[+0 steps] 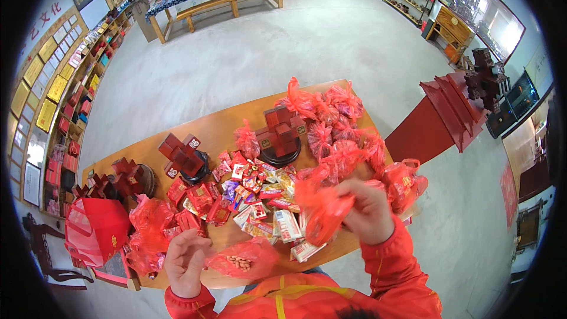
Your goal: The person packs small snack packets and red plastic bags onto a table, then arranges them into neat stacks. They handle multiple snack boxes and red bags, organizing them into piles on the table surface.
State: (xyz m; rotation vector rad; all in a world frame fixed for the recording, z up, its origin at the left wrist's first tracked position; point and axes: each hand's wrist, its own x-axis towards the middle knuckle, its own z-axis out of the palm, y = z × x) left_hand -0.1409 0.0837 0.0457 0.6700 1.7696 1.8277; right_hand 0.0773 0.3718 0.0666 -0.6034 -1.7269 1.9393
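Observation:
My right hand point(367, 211) is closed on the top of a thin red plastic bag point(322, 205), lifted over the right part of the pile of wrapped sweets point(254, 190). My left hand point(186, 261) is at the near edge of the table, thumb and fingers apart, with nothing seen between them. Just right of its fingertips lies another red plastic bag point(260, 254), with peanuts point(241, 263) showing through. Whether the left fingertips touch that bag is unclear. Between the hands, several white and red flat packets point(287, 225) lie on the wooden table point(224, 123).
Filled red bags point(345, 133) crowd the table's right side. Dark red interlocking wooden blocks on stands point(184, 155) line its far side. At the left are a red gift bag point(97, 230) and loose red plastic bags point(150, 224). A dark red stand point(428, 121) is beyond the right edge.

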